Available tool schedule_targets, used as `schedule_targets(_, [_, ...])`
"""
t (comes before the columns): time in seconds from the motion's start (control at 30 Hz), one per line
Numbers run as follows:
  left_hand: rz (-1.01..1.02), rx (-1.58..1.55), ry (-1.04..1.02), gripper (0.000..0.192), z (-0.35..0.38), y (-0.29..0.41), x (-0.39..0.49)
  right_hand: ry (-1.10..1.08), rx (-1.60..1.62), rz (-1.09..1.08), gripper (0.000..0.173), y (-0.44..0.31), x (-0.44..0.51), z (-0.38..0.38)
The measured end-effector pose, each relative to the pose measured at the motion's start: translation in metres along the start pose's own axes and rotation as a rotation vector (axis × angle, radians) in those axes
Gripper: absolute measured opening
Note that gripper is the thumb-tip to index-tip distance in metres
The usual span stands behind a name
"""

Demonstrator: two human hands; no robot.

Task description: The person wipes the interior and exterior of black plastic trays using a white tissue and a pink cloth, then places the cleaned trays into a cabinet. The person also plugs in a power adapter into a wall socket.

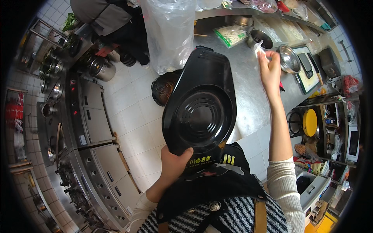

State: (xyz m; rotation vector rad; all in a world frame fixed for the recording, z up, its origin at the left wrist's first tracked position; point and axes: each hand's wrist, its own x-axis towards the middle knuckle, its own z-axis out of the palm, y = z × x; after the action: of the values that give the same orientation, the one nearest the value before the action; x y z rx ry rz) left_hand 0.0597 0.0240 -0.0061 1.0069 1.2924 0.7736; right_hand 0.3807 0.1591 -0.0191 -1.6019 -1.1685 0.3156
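My left hand [176, 163] grips the near edge of a black serving tray [201, 70], its thumb on top. The tray is tilted in front of my apron, and a round ringed recess [204, 118] shows on its upper face. Raised over the steel worktop, my right hand [271, 65] pinches a crumpled white tissue or cloth [258, 48] between thumb and fingers. Just beyond that hand are a deep steel pot [260, 38] with dark contents and a shiny steel bowl [289, 59].
A steel worktop [253, 107] carries a bag of pale food [231, 35] and a scale [306, 65]. A large clear plastic bag [170, 32] hangs at its left end, above a dark bin [163, 88]. Gas burners [77, 189] line the left. Another person [107, 23] stands at the far left.
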Motion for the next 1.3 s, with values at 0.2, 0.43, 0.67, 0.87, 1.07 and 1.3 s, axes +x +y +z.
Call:
schedule_targets(0.2, [-0.026, -0.141, 0.025, 0.028, 0.009, -0.005, 0.008, -0.495, 0.877, 0.445, 0.030, -0.028, -0.026, -0.022])
schedule_targets(0.43, [-0.076, -0.090, -0.009, 0.028, 0.015, -0.002, 0.010, -0.416, 1.113, 0.307, 0.030, -0.057, -0.045, -0.001])
schedule_targets(0.67, [-0.019, -0.003, -0.052, 0.025, 0.018, 0.002, 0.005, -0.260, 0.684, -0.186, 0.025, -0.067, -0.060, 0.045])
schedule_targets(0.87, [0.009, -0.033, -0.046, 0.024, 0.018, 0.001, 0.002, -0.199, 0.902, -0.189, 0.016, -0.064, -0.064, 0.052])
schedule_targets(1.07, [0.002, -0.028, -0.018, 0.024, 0.017, -0.005, 0.000, 0.165, -0.126, -0.539, 0.015, -0.046, -0.052, 0.049])
schedule_targets(1.3, [0.021, -0.069, -0.027, 0.023, 0.018, -0.007, 0.001, 0.020, -0.093, -0.447, 0.011, -0.041, -0.061, 0.047])
